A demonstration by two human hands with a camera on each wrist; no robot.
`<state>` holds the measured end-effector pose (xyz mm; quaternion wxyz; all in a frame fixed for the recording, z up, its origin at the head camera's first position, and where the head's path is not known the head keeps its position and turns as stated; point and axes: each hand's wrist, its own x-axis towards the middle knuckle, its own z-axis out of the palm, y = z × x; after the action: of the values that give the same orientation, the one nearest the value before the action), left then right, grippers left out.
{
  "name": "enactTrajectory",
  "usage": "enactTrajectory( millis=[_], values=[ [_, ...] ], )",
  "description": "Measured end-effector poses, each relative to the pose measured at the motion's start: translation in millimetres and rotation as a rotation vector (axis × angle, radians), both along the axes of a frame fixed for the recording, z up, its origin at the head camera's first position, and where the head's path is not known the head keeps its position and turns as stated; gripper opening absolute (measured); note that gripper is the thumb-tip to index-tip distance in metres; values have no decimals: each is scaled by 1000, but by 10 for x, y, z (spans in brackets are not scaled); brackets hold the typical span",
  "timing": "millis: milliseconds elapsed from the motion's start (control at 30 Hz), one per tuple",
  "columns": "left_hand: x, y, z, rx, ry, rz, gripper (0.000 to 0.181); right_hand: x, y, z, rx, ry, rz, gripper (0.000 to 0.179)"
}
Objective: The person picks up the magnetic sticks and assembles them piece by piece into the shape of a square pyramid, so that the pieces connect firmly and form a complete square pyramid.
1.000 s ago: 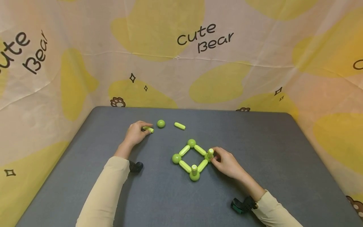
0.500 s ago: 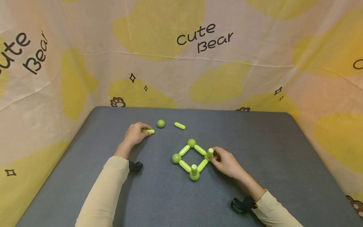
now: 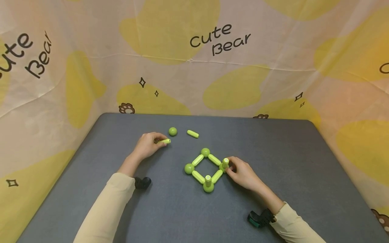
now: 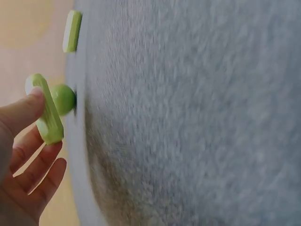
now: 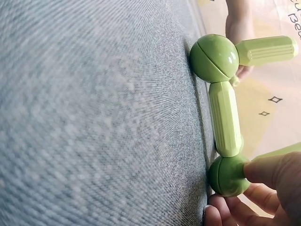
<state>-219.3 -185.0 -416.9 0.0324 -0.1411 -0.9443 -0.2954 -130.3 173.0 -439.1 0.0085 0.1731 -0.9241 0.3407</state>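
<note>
My left hand [image 3: 146, 145] pinches a light green ribbed rod [image 4: 51, 120] between thumb and fingers, above the table's left half. On the table lies a four-sided frame of green balls and rods [image 3: 198, 160]. Short rods stand upright on its near ball [image 3: 208, 188] and on its right ball. With thumb and fingertips, my right hand [image 3: 243, 173] holds that right corner ball [image 5: 228, 175]; its upright rod [image 3: 225, 163] rises beside the fingers. In the right wrist view a connecting rod [image 5: 225, 120] joins the two balls.
Beyond the left hand sit a loose green ball [image 3: 172, 131] and a loose rod [image 3: 192, 134]. The grey table [image 3: 273, 145] is enclosed by a patterned cloth [image 3: 170, 77] at the back and sides. Black devices [image 3: 261, 218] are worn at both wrists.
My left hand has turned the rod in its fingers and shifted slightly right, toward the frame. The right hand and the frame stay in place.
</note>
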Motion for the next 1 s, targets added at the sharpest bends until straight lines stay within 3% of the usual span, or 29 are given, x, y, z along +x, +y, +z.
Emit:
enactTrajectory(
  millis=[267,533,767,1000],
  values=[
    [158,168,69,69,25,-79,15,-9,-1,-6,-3,2,-1,23],
    [304,299,92,109,13,-115,15,-6,-1,-11,0,6,-5,23],
    [414,418,105,136,30,-173,23,-5,3,-16,1,4,-7,24],
    [518,514,89,220,-14,-208,19,-6,1,-30,-1,6,-6,24]
  ],
)
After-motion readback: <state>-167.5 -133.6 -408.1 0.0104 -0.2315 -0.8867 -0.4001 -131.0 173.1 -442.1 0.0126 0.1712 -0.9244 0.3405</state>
